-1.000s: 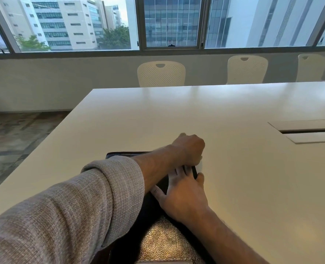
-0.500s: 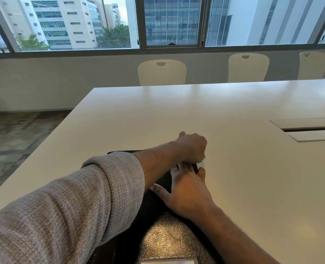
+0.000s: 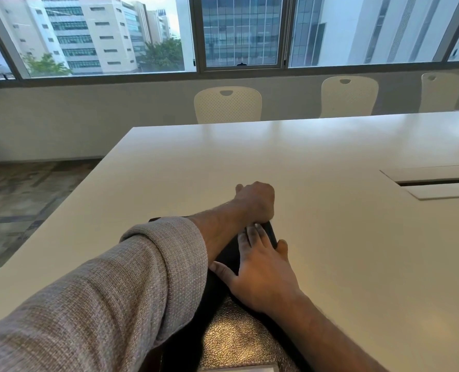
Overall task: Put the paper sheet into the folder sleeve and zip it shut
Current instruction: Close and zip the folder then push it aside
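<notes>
Nearest the left edge, the grey knitted sleeve (image 3: pixel 110 285) leads across to the left hand (image 3: pixel 256 201), curled into a fist at the far right corner of the black, grained-leather zip folder (image 3: pixel 236 342). I judge it pinches the zip pull, though the pull itself is hidden under the knuckles. Just behind it, the right hand (image 3: pixel 263 275) lies flat with fingers spread and straight, pressing the folder down onto the pale cream table (image 3: pixel 330 237). No paper sheet shows; presumably it already sits inside.

What could go wrong: the arms are crossed, so the pulling wrist has little room, and the slider may jam rounding the corner or bite the sheet's edge if paper lies near the teeth. If the flat hand eases off, the folder would slide with the pull.

By count: one folder, two hands, three white perforated chairs (image 3: pixel 227 104) beyond the fist, and one recessed cable hatch (image 3: pixel 437 181) off to its right.
</notes>
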Tool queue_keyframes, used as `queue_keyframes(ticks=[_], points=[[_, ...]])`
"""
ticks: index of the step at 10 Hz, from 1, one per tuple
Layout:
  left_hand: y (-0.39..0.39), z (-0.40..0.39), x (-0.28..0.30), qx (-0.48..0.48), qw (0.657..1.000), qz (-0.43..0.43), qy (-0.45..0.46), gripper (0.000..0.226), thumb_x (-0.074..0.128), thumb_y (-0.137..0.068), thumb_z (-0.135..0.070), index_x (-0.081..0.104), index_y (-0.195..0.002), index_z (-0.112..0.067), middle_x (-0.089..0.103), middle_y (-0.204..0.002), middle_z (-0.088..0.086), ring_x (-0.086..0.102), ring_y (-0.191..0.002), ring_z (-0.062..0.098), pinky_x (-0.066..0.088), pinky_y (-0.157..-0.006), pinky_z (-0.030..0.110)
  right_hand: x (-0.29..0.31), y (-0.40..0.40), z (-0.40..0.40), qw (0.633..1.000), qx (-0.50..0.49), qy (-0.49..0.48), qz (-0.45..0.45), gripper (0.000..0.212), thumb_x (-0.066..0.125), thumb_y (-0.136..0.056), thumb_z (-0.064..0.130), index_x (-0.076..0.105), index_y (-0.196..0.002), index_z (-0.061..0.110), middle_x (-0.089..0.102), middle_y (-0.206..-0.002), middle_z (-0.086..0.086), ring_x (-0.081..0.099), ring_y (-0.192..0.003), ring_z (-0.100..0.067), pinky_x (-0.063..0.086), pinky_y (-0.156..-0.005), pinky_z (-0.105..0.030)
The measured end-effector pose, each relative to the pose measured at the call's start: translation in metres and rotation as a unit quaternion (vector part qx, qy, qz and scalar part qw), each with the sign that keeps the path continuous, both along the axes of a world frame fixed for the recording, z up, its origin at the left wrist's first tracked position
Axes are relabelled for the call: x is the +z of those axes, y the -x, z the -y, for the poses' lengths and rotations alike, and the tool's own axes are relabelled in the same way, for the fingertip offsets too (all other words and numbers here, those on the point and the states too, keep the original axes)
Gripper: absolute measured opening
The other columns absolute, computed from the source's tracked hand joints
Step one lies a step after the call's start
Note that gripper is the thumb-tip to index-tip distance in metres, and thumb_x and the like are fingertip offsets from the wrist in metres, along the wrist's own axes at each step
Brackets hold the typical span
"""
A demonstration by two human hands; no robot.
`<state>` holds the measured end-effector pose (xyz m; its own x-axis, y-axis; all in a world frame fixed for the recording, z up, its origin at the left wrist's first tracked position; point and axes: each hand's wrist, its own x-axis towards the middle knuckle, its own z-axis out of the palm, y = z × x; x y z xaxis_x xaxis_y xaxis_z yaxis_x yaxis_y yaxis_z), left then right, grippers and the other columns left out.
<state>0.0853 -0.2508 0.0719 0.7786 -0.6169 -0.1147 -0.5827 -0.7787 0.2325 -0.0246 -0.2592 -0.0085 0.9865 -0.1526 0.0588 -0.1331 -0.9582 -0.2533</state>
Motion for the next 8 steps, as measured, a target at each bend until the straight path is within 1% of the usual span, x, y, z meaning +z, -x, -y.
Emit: queue_keyframes(ticks=[1,2,3,4,5,6,7,8], points=[[-0.001,-0.001,0.001,-0.003,1.000,0.011,0.006,0.018,0.056,-0.092,-0.017,0.065,-0.105,-0.008,0.065,-0.109,0.009,0.059,-0.105,0.028,0.046,-0.095,0.042,0.000,0.000,0.000,1.000,0.000,0.003,-0.001,0.104,0.008,-0.078,0.086,0.005,-0.155,0.015,0.001,-0.165,-0.005,-0.006,-0.150,-0.019,0.001,-0.117,-0.050],[0.006,-0.004,0.009,0.003,1.000,-0.003,0.009,0.022,0.055,-0.094,-0.017,0.064,-0.112,-0.007,0.064,-0.115,0.010,0.058,-0.110,0.028,0.045,-0.099,0.044,0.000,0.001,0.001,1.000,0.004,0.002,0.001,0.104,0.007,-0.078,0.085,0.005,-0.155,0.015,0.001,-0.165,-0.005,-0.006,-0.150,-0.019,0.001,-0.117,-0.050],[0.017,-0.007,0.019,-0.012,1.000,-0.016,0.014,0.024,0.052,-0.097,-0.015,0.063,-0.116,-0.005,0.062,-0.121,0.010,0.056,-0.115,0.028,0.042,-0.102,0.041,0.002,0.001,0.001,1.000,0.015,-0.001,0.005,0.101,0.010,-0.080,0.083,0.007,-0.155,0.015,0.004,-0.165,-0.005,-0.004,-0.150,-0.018,0.001,-0.117,-0.050],[0.039,-0.011,0.034,-0.042,0.998,-0.026,0.030,0.024,0.048,-0.099,-0.010,0.059,-0.117,0.001,0.059,-0.125,0.014,0.051,-0.119,0.029,0.035,-0.099,0.037,0.004,0.002,0.000,0.999,0.025,-0.020,0.028,0.095,0.020,-0.082,0.081,0.018,-0.152,0.017,0.020,-0.161,-0.001,0.007,-0.149,-0.017,0.006,-0.118,-0.051],[0.046,-0.012,0.035,-0.049,0.998,-0.041,0.024,0.024,0.049,-0.099,-0.010,0.058,-0.118,0.002,0.058,-0.126,0.016,0.051,-0.119,0.030,0.037,-0.091,0.034,0.005,0.003,0.000,0.999,0.026,-0.022,0.038,0.092,0.023,-0.082,0.080,0.023,-0.149,0.018,0.027,-0.157,0.000,0.013,-0.147,-0.017,0.008,-0.117,-0.051],[0.044,-0.016,0.036,-0.047,0.998,-0.041,0.007,0.025,0.054,-0.098,-0.018,0.060,-0.116,-0.001,0.061,-0.122,0.014,0.055,-0.115,0.030,0.040,-0.086,0.033,0.005,0.002,0.000,0.999,0.024,-0.017,0.027,0.094,0.020,-0.082,0.080,0.019,-0.151,0.016,0.023,-0.159,-0.003,0.010,-0.148,-0.018,0.005,-0.118,-0.050],[0.035,-0.014,0.029,-0.064,0.996,-0.058,0.013,0.023,0.058,-0.095,-0.022,0.062,-0.110,-0.004,0.062,-0.117,0.013,0.057,-0.111,0.030,0.044,-0.086,0.035,0.003,0.001,0.000,0.999,0.022,-0.013,0.024,0.097,0.017,-0.082,0.081,0.014,-0.153,0.015,0.020,-0.161,-0.004,0.008,-0.149,-0.018,0.002,-0.117,-0.050],[0.033,-0.013,0.026,-0.080,0.995,-0.059,0.009,0.021,0.059,-0.094,-0.023,0.063,-0.106,-0.006,0.063,-0.116,0.012,0.058,-0.110,0.029,0.044,-0.083,0.034,0.001,0.000,0.000,0.999,0.015,-0.007,0.043,0.097,0.015,-0.081,0.082,0.017,-0.152,0.016,0.025,-0.159,-0.004,0.014,-0.147,-0.019,0.002,-0.116,-0.049]])
